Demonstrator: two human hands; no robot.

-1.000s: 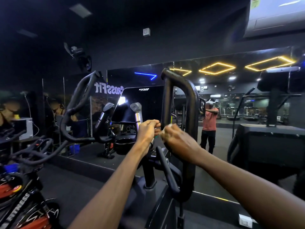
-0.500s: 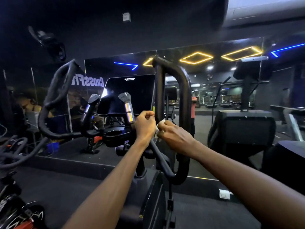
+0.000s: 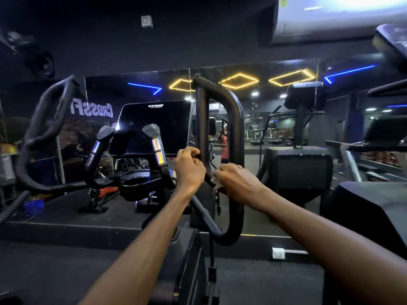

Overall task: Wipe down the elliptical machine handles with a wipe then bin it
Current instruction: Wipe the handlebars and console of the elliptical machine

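Note:
The elliptical's right handle (image 3: 236, 137) is a black loop standing upright in the middle of the view. My left hand (image 3: 189, 168) is curled around the loop's inner bar at mid height. Just to its right, my right hand (image 3: 236, 182) presses a small white wipe (image 3: 214, 180) against the same bar; only a corner of the wipe shows under my fingers. The left handle (image 3: 47, 126) curves up at the left, untouched. Two short grips with silver sensors (image 3: 156, 148) stand before the dark console screen (image 3: 154, 126).
A mirror wall (image 3: 275, 119) runs behind the machine and reflects gym equipment, ceiling lights and a person in a red top. A black machine (image 3: 299, 170) stands to the right, another dark one at the far right. A raised black platform edge (image 3: 66, 225) crosses below.
The view has swung left to right and back a little. My hands have stayed on the right handle's inner bar, with the right hand and wipe now slightly lower on it.

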